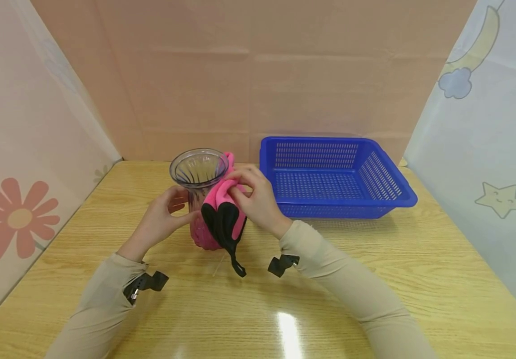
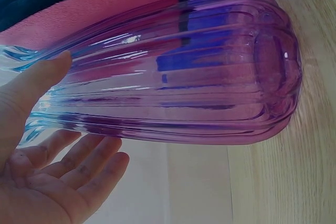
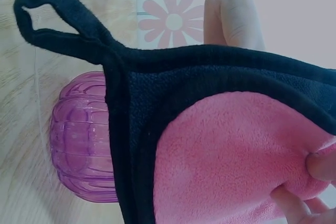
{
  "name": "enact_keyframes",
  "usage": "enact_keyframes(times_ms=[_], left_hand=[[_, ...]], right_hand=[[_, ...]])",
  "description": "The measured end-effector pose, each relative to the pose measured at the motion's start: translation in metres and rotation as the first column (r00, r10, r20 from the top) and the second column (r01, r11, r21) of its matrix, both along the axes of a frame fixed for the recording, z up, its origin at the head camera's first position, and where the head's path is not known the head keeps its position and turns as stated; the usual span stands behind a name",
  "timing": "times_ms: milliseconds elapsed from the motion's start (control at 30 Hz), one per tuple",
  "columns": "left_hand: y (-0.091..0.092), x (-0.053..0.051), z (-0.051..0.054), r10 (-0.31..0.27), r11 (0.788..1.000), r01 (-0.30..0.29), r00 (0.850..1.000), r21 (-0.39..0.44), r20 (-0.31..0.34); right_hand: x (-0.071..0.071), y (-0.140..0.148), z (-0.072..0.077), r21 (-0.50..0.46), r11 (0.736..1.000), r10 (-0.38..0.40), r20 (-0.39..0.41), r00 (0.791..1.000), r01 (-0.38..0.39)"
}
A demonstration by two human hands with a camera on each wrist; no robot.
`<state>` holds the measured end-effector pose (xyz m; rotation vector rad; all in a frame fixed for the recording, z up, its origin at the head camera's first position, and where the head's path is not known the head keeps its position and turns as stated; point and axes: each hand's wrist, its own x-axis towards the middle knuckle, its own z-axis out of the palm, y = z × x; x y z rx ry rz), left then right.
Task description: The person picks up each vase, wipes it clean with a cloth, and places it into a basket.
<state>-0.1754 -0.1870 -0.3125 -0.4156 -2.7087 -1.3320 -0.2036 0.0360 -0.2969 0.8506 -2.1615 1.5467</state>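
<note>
A ribbed glass vase, clear at the flared rim and purple-pink toward the base, stands upright on the table; its lower part fills the left wrist view. My left hand is curved around the vase's left side, thumb in front and fingers behind. My right hand pinches a pink cloth with black trim against or close to the vase's right side. The cloth's black loop hangs down near the table; in the right wrist view the cloth covers part of the vase.
A blue perforated plastic basket stands at the back right of the wooden table, beyond my right hand. A peach curtain hangs behind, with patterned sheets on both sides.
</note>
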Motion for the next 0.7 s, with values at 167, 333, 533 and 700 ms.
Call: enact_keyframes(times_ms=[167, 333, 533, 700], left_hand=[[0.0006, 0.0025, 0.0015, -0.003, 1.000, 0.003, 1.000, -0.001, -0.016], [0.0010, 0.0036, 0.0027, -0.011, 1.000, 0.011, 1.000, 0.004, -0.019], [0.0004, 0.0015, 0.0006, -0.009, 1.000, 0.009, 1.000, 0.005, -0.014], [0.0009, 0.0000, 0.0001, -0.004, 1.000, 0.004, 1.000, 0.013, 0.000]], right_hand=[[0.0001, -0.0016, -0.0024, 0.021, 1.000, -0.015, -0.001, 1.000, 0.015], [-0.0001, -0.0026, -0.0046, 0.047, 0.999, -0.010, -0.014, 1.000, 0.011], [0.0003, -0.0022, -0.0070, 0.106, 0.994, -0.001, -0.050, 0.999, 0.007], [0.0009, -0.0005, -0.0095, 0.172, 0.985, 0.002, -0.076, 0.997, 0.011]])
